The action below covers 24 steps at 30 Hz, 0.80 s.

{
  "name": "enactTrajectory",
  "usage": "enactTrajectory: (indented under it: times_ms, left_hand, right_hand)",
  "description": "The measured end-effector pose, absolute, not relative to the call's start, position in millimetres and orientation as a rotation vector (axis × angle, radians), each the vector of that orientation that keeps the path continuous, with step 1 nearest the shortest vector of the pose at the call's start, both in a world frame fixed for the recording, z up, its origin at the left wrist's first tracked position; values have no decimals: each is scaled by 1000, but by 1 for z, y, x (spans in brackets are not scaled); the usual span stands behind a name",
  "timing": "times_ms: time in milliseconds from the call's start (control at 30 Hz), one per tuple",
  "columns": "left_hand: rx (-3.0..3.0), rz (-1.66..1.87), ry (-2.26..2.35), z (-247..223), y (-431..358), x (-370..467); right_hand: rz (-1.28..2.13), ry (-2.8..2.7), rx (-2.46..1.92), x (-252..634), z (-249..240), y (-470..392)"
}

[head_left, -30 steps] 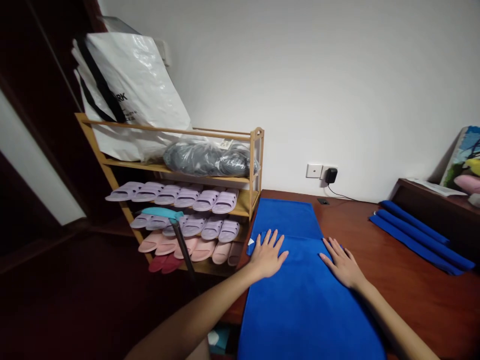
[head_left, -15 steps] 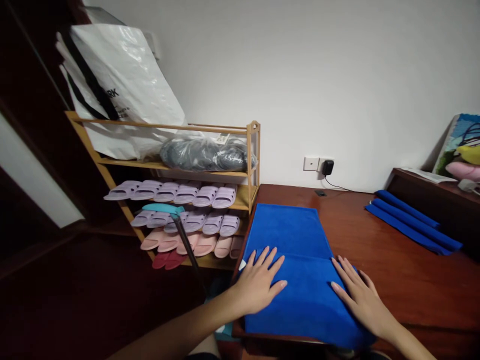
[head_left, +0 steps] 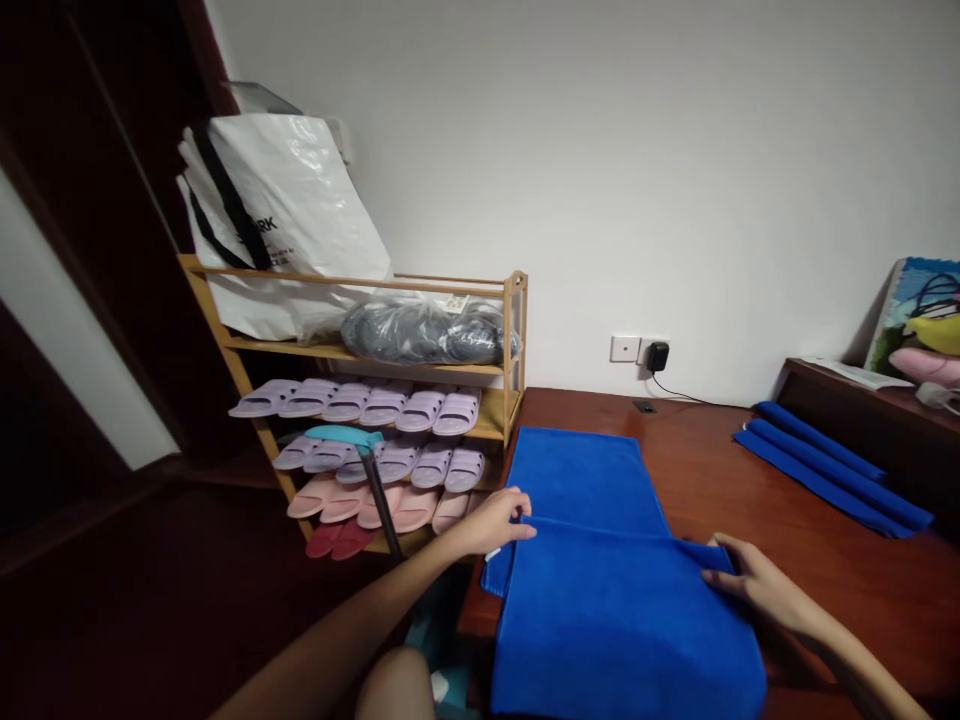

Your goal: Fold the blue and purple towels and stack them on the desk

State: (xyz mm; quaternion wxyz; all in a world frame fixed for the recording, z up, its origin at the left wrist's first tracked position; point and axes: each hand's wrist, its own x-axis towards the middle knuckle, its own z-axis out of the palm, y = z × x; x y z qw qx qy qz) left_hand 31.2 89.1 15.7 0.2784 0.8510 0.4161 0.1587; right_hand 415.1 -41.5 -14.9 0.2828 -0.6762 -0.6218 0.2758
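A blue cloth towel (head_left: 622,610) lies on the wooden table, with a crease running across it and its near part hanging over the front edge. At the left end of the crease, my left hand (head_left: 499,522) pinches the towel between thumb and curled fingers. A small white tag (head_left: 492,554) shows just below that hand. My right hand (head_left: 750,575) grips the towel's right edge, thumb on top and the other fingers partly hidden beneath. The cloth is slightly raised between the hands.
Several folded blue towels (head_left: 832,470) lie at the table's right. A wooden shoe rack (head_left: 516,340) stands left, holding slippers (head_left: 420,410), a white bag (head_left: 300,210) and a plastic-wrapped grey bundle (head_left: 427,332). A handle with a teal grip (head_left: 345,437) stands before it.
Both hands lay flat on the towel with fingers spread; now each has closed on an edge of it. The towel's near part has come forward, over the table edge. The view has tilted up slightly.
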Motion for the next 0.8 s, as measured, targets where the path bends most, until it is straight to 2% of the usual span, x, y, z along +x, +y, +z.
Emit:
enactTrajectory:
  times_ms: [100,267,500,800]
  left_hand:
    - [2037,534,987,16,83,23]
    - [1815,677,903,32,55,11]
    - [1798,928,918,78,23,-4]
    - [1785,1407,915,147,6,-3]
  right_hand:
    - [1071,-1451,-1591,409,-4,-53]
    - [1122,-1297,-1503,400,17,-76]
    - [825,-1331,-1512,408,38,-98]
    - [375,-1051,-1494,394,98,-109]
